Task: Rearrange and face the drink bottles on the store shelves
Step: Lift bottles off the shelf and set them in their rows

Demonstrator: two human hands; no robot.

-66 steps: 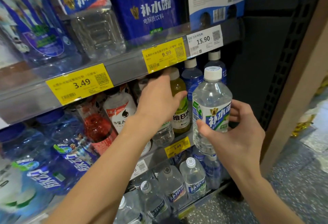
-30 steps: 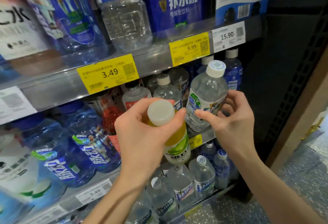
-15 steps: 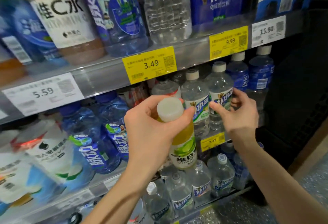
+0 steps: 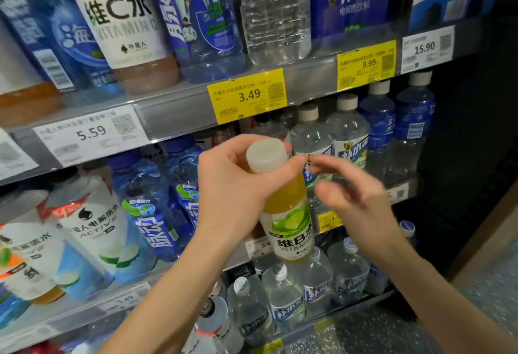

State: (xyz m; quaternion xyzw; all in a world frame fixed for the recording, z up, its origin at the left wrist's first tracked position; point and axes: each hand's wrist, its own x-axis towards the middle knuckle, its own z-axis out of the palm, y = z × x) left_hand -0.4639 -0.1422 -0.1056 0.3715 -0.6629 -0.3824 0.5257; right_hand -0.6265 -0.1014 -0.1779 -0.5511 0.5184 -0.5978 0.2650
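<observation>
My left hand (image 4: 232, 188) grips the neck of a yellow vitamin drink bottle (image 4: 291, 222) with a white cap and a green lime label, held out in front of the middle shelf. My right hand (image 4: 356, 202) hovers just right of that bottle, blurred, fingers loosely spread and holding nothing. Behind it, clear bottles with green and blue labels (image 4: 349, 140) stand in a row on the middle shelf, next to dark blue bottles (image 4: 378, 121).
The upper shelf rail (image 4: 173, 112) carries price tags 5.59, 3.49, 9.99 and 15.90, with large bottles above. Blue bottles (image 4: 145, 202) and white-labelled ones fill the middle shelf's left. Small clear bottles (image 4: 283, 295) crowd the bottom shelf. A dark side panel stands at right.
My right hand set the clear bottle into the middle shelf row, let go, and drew back toward the yellow bottle. My left hand pulled the yellow bottle off the shelf and keeps holding it.
</observation>
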